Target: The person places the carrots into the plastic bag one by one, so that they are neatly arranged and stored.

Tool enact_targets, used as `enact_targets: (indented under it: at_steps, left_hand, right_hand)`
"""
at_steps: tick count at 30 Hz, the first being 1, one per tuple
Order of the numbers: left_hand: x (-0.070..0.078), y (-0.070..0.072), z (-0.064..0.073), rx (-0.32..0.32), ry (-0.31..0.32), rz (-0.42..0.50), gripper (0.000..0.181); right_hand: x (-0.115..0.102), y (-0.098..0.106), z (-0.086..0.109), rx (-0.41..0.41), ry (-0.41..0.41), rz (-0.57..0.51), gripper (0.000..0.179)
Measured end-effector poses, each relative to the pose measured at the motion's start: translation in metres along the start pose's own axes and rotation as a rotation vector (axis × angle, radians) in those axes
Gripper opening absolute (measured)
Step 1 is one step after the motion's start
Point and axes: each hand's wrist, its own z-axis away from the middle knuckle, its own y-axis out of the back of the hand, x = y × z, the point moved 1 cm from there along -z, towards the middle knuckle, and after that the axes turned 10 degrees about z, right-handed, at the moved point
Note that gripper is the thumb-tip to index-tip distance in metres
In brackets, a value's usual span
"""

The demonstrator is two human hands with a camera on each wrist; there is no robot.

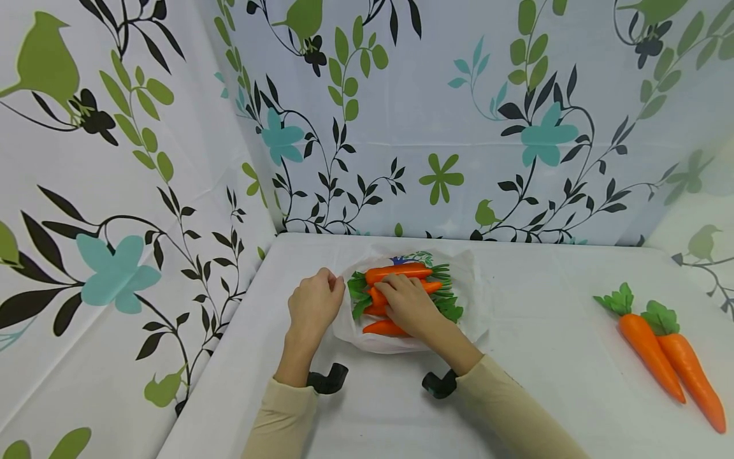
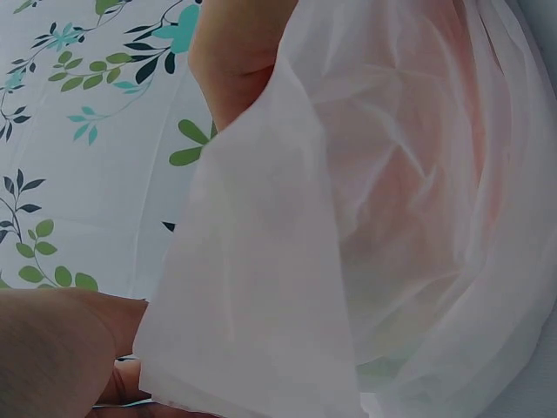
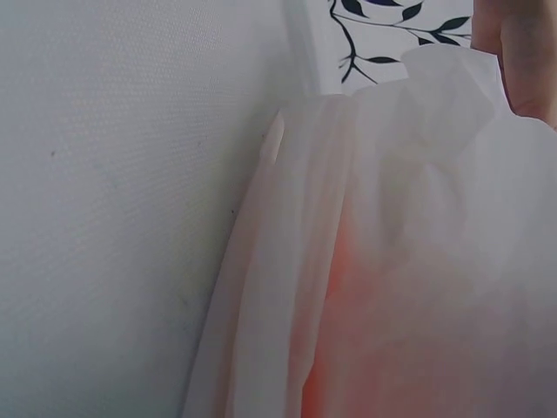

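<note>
A thin white plastic bag (image 1: 395, 346) lies spread on the table with several orange carrots (image 1: 395, 272) inside, their leafy green tops at both sides. My left hand (image 1: 315, 306) pinches the bag's left edge; the left wrist view shows its thumb and fingers at the raised plastic (image 2: 252, 261). Over the middle of the bag, my right hand (image 1: 408, 307) has its fingers curled over one carrot (image 1: 432, 287), whose ends show on either side of the hand. The right wrist view shows orange through the bag's wall (image 3: 383, 348).
Two more carrots with green tops, one (image 1: 648, 354) beside the other (image 1: 690, 376), lie at the table's right. A leaf-patterned cloth (image 1: 436, 210) hangs behind the white table (image 1: 545, 306) and along its left side. Dark curved pieces sit at both wrists.
</note>
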Motion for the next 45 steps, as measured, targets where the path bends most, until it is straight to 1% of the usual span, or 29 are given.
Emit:
enact_targets:
  at_steps: [9,13,19,23,29,33,39,45]
  left_hand:
    - [-0.001,0.0,0.0,-0.002,0.001,0.004,0.025]
    - [0.0,0.0,0.0,-0.003,0.003,0.005,0.025]
    - [-0.001,0.0,0.0,-0.006,0.002,0.002,0.025]
    - [-0.001,0.0,0.0,-0.007,-0.002,0.004,0.025]
    - [-0.001,0.0,0.0,-0.012,-0.003,0.003,0.025]
    - [0.0,0.0,-0.001,-0.017,0.0,-0.003,0.025]
    - [0.0,0.001,0.0,-0.022,0.006,-0.003,0.025]
    - [0.001,0.001,0.0,-0.026,0.007,0.001,0.025]
  right_hand:
    - [0.0,0.0,0.001,0.01,0.001,0.03,0.048]
    - [0.001,0.003,0.003,0.028,-0.004,0.023,0.048]
    - [0.002,0.007,0.007,0.033,-0.018,0.027,0.049]
    - [0.004,0.011,0.012,0.048,-0.027,0.02,0.05]
    - [0.009,0.018,0.022,0.109,-0.02,0.002,0.049]
    - [0.012,0.022,0.028,0.134,-0.022,0.001,0.048]
    - [0.014,0.027,0.036,0.159,-0.026,0.011,0.047]
    - [0.017,0.03,0.044,0.162,-0.048,0.008,0.049]
